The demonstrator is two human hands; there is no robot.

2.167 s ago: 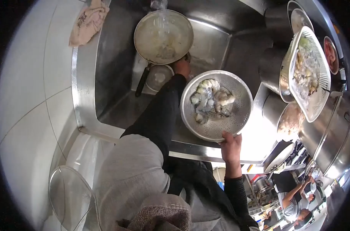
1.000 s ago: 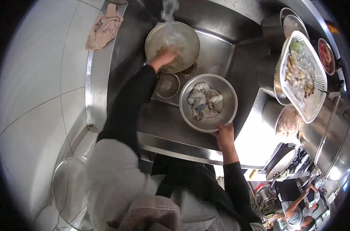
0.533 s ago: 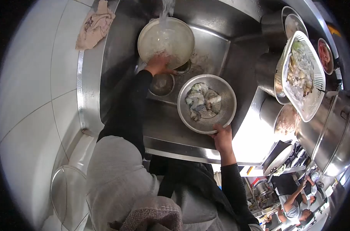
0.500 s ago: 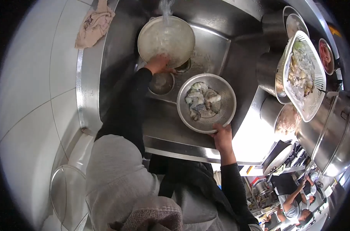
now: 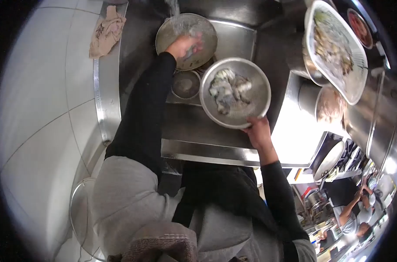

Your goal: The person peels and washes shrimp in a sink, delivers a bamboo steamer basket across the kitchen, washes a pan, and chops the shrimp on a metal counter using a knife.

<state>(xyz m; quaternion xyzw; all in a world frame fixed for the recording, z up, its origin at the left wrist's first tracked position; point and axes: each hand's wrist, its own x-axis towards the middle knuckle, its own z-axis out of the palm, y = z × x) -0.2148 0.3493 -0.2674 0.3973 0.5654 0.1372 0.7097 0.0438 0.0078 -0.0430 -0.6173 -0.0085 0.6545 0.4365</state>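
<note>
Steel colander [image 5: 258, 97] over the sink [image 5: 194, 124], right of the round pan [image 5: 167, 43]; whether its base touches anything, can't tell. Pale grey pieces [image 5: 224, 92] lie inside in a clump, soft-edged, single ones hard to separate. Right hand [image 5: 259, 132] grips the near rim, thumb side on top, other fingers mostly hidden below. Left hand [image 5: 184, 46] is in the pan, motion-blurred, fingertips lost in water and splash; can't tell if it's holding anything. Water stream [image 5: 174, 9] cut off at the top edge, source out of frame. Small round bowl [image 5: 185, 85] sits below the pan; something dark between pan and colander is mostly covered. Left arm reaches long and nearly straight, forward, black sleeve to the wrist. Right arm comes up from lower right, forearm angled inward. White basket [image 5: 361, 85] off right, contents indistinct under a clear sheet or glare.
</note>
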